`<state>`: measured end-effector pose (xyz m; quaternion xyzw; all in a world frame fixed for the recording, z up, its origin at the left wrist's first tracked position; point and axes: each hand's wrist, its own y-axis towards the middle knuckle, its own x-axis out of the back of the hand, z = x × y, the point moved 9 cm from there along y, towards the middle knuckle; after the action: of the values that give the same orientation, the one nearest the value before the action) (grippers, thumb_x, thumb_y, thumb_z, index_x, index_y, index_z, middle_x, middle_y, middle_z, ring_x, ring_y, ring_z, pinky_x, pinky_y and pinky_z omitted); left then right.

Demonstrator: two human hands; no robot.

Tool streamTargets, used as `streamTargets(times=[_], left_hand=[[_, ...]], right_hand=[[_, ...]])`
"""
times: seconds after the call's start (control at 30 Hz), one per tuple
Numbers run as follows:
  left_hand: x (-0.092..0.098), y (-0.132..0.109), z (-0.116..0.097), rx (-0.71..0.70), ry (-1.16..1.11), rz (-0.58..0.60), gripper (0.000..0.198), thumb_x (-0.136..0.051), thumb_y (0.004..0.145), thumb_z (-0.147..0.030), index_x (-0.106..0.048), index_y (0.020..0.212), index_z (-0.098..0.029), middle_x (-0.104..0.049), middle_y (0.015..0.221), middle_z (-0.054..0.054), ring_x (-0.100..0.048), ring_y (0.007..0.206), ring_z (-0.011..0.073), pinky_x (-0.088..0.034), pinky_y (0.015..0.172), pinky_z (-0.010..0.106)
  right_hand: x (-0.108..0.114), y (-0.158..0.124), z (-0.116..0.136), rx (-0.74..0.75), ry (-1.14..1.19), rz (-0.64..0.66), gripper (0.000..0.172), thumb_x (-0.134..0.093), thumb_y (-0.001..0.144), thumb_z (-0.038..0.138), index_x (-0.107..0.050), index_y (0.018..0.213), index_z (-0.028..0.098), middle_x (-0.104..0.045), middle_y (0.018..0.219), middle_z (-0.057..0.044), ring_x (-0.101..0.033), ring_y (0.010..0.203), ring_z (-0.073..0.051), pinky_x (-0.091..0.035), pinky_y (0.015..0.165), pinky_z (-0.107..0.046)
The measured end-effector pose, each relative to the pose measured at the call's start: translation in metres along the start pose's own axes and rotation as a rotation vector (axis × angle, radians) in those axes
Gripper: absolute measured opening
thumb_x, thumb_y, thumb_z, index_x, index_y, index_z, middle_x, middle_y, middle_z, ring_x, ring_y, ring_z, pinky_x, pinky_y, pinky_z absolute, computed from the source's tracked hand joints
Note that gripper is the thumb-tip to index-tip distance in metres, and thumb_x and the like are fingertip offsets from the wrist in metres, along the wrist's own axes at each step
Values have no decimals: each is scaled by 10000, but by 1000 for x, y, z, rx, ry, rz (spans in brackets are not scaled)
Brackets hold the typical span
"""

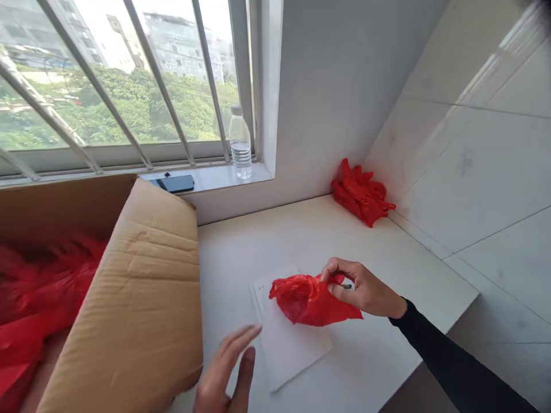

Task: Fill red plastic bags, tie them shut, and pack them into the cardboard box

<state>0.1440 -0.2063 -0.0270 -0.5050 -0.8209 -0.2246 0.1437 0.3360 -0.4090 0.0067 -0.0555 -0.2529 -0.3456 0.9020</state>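
Note:
A crumpled red plastic bag [307, 301] hangs from my right hand [350, 287], whose thumb and fingers pinch its upper right part. The bag is over a stack of white paper [293, 355] on the white table [241, 246]. Low in the view, my left hand [228, 367] has its thumb and fingers apart and touches nothing; it is left of the paper. A small dark object shows just behind my right fingers, mostly hidden.
An open cardboard box [150, 287] with red bags [47, 298] inside stands at the left. More red bags [361, 192] lie in the back corner. The windowsill holds a water bottle [240, 143] and a phone [176, 183].

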Motion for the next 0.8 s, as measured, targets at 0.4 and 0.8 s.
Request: streamTargets(times=[0.4, 0.8], left_hand=[[-39, -13, 24, 271, -69, 247, 242, -538, 1011, -401, -674, 904, -232, -691, 867, 5, -625, 800, 169, -477, 675, 277], [-23, -37, 37, 385, -109, 66, 354, -626, 958, -434, -586, 1280, -293, -641, 1256, 45, -605, 1143, 225, -528, 844, 304]], right_hand=[[-103, -28, -13, -69, -41, 195, 73, -641, 942, 315, -650, 967, 248, -666, 850, 9, -577, 765, -159, -458, 713, -320], [-91, -45, -15, -116, -90, 78, 231, -623, 961, 441, -622, 1118, 272, -683, 1059, -39, -603, 985, -228, -492, 878, -403]])
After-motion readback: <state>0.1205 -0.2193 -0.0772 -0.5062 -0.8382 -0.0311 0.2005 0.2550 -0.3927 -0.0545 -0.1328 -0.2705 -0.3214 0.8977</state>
